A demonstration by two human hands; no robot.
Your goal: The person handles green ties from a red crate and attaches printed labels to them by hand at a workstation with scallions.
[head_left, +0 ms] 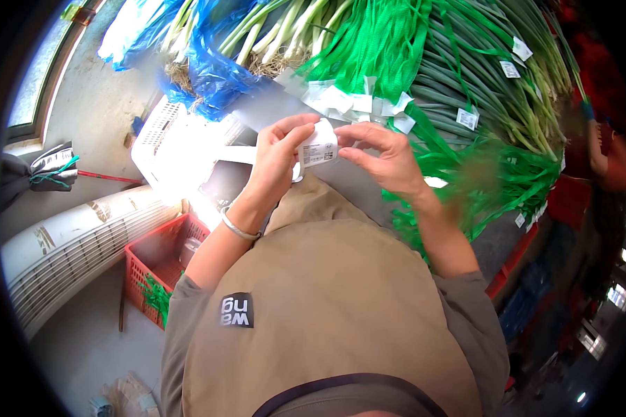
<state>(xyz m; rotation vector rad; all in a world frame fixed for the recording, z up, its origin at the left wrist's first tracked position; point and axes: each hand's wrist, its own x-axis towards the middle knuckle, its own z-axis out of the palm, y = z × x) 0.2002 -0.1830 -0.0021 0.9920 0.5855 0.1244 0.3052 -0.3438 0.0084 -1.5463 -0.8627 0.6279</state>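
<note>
A white label (319, 146) printed in black shows near center toward 12 o'clock, while a plain tan apron (327, 278) fills 6 o'clock, its black patch (237, 311) lettered white at 7. White-and-green onions (295, 31) brighten 12, with blue plastic (219, 73) at 11 and vivid green mesh (372, 55) toward 1. A white crate (158, 128) gleams at 10; a red latticed basket (138, 278) and white, dark-slatted appliance (69, 243) color 8 to 9.
</note>
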